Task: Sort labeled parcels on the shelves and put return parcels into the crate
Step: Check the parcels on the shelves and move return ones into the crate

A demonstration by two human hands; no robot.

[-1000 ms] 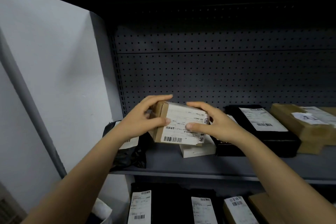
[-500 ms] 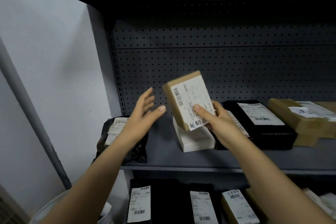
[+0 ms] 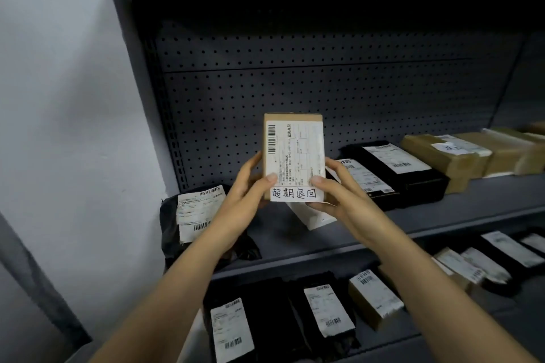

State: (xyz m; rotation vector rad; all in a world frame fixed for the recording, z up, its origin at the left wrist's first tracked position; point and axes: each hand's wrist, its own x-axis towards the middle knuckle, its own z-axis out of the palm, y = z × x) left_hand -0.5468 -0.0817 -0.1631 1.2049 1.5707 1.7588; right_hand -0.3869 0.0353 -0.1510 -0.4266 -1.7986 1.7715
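A small brown cardboard parcel (image 3: 293, 150) stands upright in front of the middle shelf, its white shipping label facing me and a handwritten strip along its bottom edge. My left hand (image 3: 246, 196) grips its lower left side, thumb on the front. My right hand (image 3: 334, 196) grips its lower right side, thumb on the label. Under it a white box (image 3: 312, 216) lies on the shelf. No crate is in view.
The grey shelf (image 3: 427, 215) carries a black bag parcel (image 3: 191, 215) at the left, black boxes (image 3: 407, 171) and brown taped cartons (image 3: 448, 153) at the right. The lower shelf holds several black and brown labelled parcels (image 3: 324, 309). A pegboard back panel and a grey wall at the left bound the space.
The parcel was lifted off the white box and turned upright by my right hand. My left hand let go, then took hold of its left side again.
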